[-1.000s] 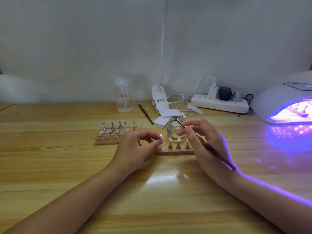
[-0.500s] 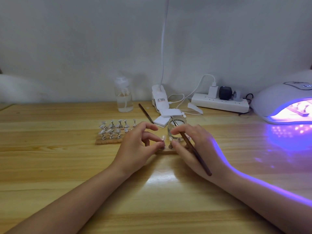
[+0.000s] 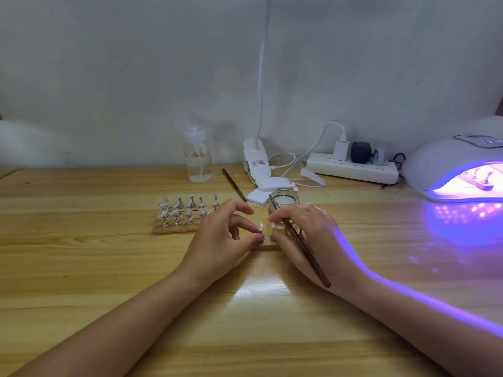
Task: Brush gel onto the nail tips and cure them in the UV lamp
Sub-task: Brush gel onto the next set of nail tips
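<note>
Two pale glossy nail tips (image 3: 260,226) on stands, one pinched in each hand's grip, brush (image 3: 299,242) in the right.

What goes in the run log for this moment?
left hand: pinches nail stand | right hand: holds brush, pinches neighbouring stand | UV lamp: lit

Labels on clip lamp (image 3: 257,163) and UV lamp (image 3: 446,161) unreadable.
</note>
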Action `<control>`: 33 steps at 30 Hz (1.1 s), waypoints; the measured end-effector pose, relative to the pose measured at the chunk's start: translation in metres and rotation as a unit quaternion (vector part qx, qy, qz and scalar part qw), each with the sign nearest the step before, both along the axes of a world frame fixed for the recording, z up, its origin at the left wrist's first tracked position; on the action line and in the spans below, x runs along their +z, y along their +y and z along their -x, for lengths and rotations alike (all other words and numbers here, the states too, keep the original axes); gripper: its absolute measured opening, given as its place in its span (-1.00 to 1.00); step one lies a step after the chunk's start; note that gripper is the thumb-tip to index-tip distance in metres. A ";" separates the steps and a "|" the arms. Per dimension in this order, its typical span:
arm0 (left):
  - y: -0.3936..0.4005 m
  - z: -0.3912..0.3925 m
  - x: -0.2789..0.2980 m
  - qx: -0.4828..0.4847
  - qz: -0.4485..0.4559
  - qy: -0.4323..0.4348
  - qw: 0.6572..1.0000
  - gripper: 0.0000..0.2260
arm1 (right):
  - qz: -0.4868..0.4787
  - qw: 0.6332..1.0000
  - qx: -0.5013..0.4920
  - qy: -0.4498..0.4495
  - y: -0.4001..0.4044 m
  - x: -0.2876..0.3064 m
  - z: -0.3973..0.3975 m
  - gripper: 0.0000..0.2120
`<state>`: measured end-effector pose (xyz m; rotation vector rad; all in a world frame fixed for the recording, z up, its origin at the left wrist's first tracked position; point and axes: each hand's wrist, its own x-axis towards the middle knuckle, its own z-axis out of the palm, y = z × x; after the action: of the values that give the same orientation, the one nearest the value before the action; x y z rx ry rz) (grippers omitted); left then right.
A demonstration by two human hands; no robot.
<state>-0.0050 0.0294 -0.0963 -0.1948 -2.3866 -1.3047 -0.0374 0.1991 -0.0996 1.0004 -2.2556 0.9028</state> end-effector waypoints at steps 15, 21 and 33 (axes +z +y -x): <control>-0.001 0.002 -0.003 -0.006 0.024 0.007 1.000 -0.70 | 0.032 0.999 0.015 0.032 0.000 0.001 -0.001 -0.85; 0.001 -0.003 -0.001 -0.046 0.062 0.044 0.996 -0.62 | 0.069 0.996 0.014 0.052 0.000 0.004 -0.005 -0.83; 0.005 -0.009 0.005 -0.093 0.049 0.128 0.986 -0.85 | 0.096 0.992 0.069 0.033 0.003 0.010 -0.012 -0.80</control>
<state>0.0035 0.0340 -0.0909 -0.5901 -2.2552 -1.1605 -0.0256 0.2024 -0.0895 1.0920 -2.0201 1.1055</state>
